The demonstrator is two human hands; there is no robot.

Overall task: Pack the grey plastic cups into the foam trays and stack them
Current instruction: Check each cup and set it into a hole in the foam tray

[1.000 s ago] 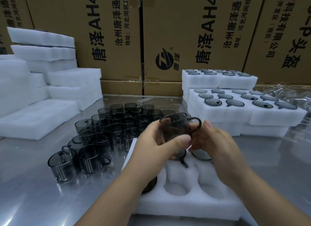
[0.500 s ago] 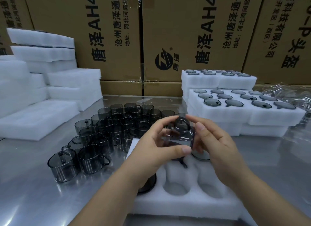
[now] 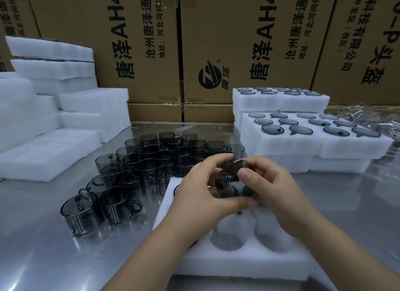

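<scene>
Looks like a packing station in a warehouse or factory, definitely not someone's home. There's a wall of big printed cardboard cartons (image 3: 238, 41) running from 10 to 2 o'clock, and everything sits on a bare steel table (image 3: 43, 247). Piles of white foam blocks (image 3: 86, 104) are at 9 to 10 o'clock, a whole batch of identical grey cups (image 3: 151, 160) sits around 11, filled foam trays (image 3: 292, 145) are stacked at 1 to 2, and a half-empty foam tray (image 3: 238, 264) is at 6.

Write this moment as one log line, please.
step: packing | left hand: grips grey cup | right hand: pinches same cup | cup: tilted above foam tray | loose cups: left of tray
</scene>
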